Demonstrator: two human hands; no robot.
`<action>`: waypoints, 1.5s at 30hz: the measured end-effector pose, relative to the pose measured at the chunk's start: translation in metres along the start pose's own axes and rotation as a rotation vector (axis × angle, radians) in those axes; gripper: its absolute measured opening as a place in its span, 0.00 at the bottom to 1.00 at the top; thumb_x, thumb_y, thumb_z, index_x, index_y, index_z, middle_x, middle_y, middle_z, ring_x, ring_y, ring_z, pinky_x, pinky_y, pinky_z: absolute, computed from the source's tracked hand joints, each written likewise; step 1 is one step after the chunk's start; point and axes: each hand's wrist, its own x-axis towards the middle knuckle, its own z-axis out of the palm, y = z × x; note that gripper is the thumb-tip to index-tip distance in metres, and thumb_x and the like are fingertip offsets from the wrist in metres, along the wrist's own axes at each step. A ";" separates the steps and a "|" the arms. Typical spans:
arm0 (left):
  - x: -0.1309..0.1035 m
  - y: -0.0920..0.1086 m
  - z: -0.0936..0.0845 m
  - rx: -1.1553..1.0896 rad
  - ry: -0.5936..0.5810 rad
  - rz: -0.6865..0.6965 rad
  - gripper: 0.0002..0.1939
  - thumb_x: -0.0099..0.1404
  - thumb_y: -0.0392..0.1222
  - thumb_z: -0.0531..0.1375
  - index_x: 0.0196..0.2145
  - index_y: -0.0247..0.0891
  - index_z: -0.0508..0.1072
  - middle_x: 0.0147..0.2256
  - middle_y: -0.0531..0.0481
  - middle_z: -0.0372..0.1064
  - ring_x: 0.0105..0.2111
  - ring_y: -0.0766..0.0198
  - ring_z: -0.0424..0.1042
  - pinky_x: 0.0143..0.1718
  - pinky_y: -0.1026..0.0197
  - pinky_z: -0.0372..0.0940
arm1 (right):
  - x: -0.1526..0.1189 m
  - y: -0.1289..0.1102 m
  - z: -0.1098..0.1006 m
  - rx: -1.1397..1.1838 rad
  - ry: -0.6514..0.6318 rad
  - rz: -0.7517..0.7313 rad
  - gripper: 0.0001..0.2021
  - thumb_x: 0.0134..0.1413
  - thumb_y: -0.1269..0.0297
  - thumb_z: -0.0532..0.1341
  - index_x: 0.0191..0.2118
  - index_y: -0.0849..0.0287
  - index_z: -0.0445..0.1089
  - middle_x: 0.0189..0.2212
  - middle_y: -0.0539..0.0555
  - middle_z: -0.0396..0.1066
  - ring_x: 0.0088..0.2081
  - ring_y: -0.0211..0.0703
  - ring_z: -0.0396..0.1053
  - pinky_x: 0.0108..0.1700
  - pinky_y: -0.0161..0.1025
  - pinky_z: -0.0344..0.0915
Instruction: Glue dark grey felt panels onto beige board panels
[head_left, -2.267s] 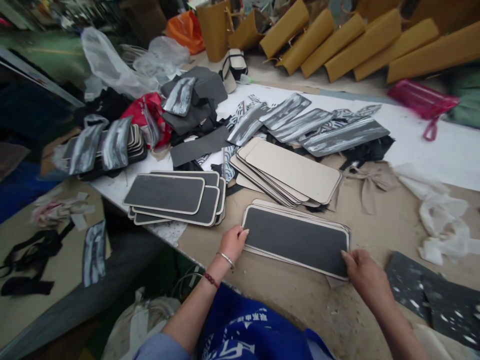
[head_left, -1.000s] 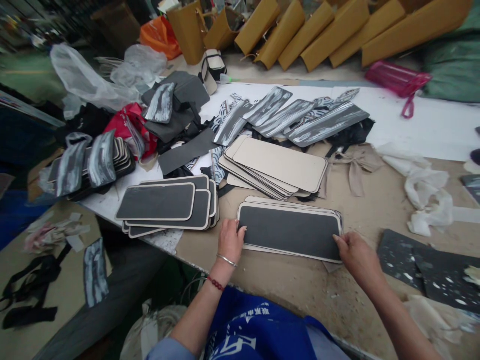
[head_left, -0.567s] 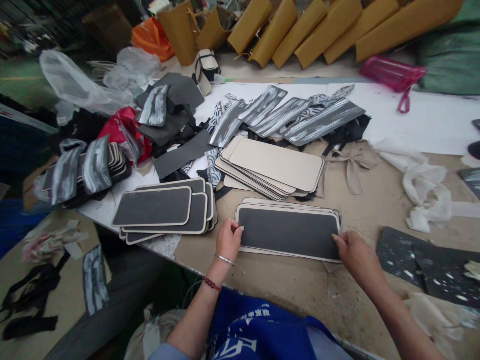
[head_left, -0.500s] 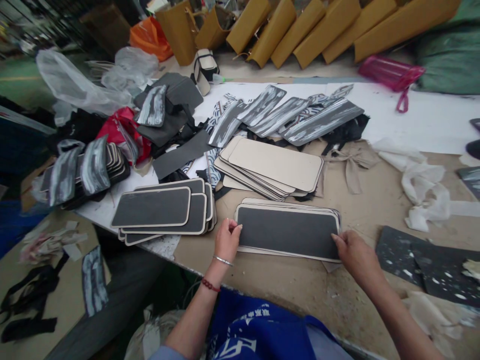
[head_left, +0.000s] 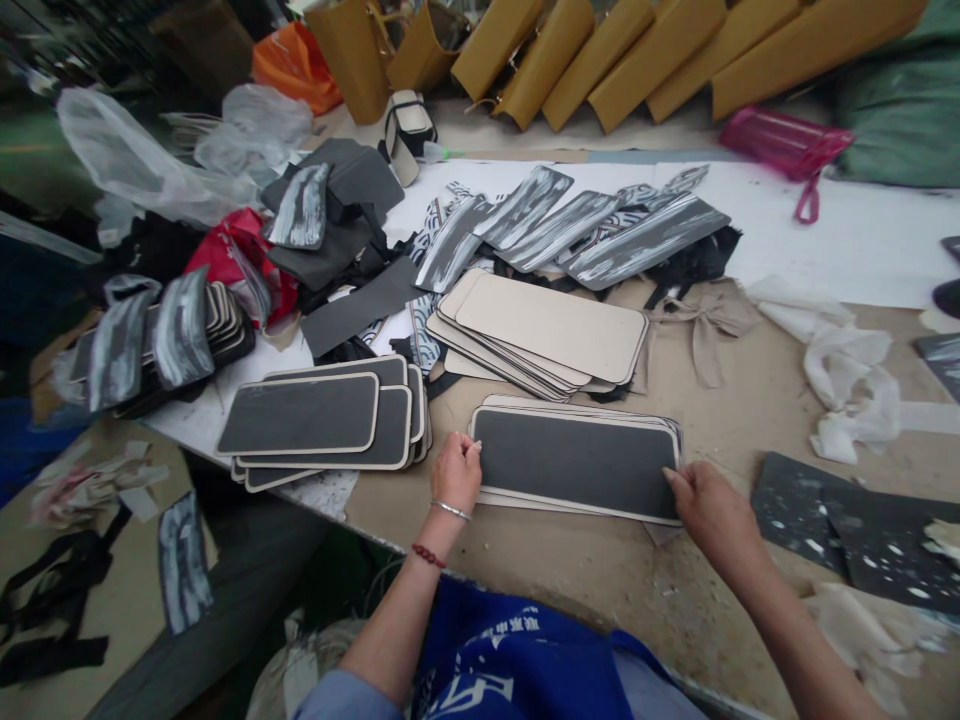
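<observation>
A dark rectangular panel (head_left: pixel 577 465) with a cream border and rounded corners lies on a stack of like panels in front of me. My left hand (head_left: pixel 456 472) has its fingers pinched at the panel's left edge. At the right edge, my right hand (head_left: pixel 705 500) grips the same panel between thumb and fingers. Just behind it is a stack of cream-faced panels (head_left: pixel 551 325). To the left of my left hand sits another pile of dark, cream-edged panels (head_left: pixel 300 412).
Dark strips streaked with white (head_left: pixel 645 240) lie at the back. Mustard-coloured bags (head_left: pixel 562 65) line the far edge. A pink pouch (head_left: pixel 784 145) and crumpled white cloth (head_left: pixel 855 385) are on the right. Paint-spotted black sheets (head_left: pixel 847 530) lie near my right arm.
My left wrist and forearm have shifted slightly, with the fingers still at the panel's left edge. My right hand and the panel look the same. The view has moved a little.
</observation>
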 end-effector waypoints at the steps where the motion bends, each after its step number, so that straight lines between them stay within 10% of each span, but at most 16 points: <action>1: 0.001 0.000 0.000 0.004 -0.008 0.001 0.07 0.61 0.38 0.52 0.25 0.40 0.61 0.24 0.52 0.64 0.27 0.63 0.64 0.29 0.63 0.51 | 0.000 0.000 0.000 0.001 0.000 0.002 0.10 0.51 0.60 0.53 0.22 0.55 0.54 0.19 0.50 0.60 0.23 0.41 0.58 0.28 0.36 0.51; 45: 0.008 -0.018 -0.007 -0.234 0.065 0.008 0.08 0.56 0.37 0.56 0.22 0.39 0.60 0.19 0.57 0.60 0.22 0.66 0.62 0.27 0.64 0.58 | 0.001 0.004 0.005 0.038 0.043 -0.009 0.11 0.49 0.56 0.51 0.22 0.55 0.55 0.18 0.50 0.58 0.23 0.42 0.58 0.28 0.37 0.51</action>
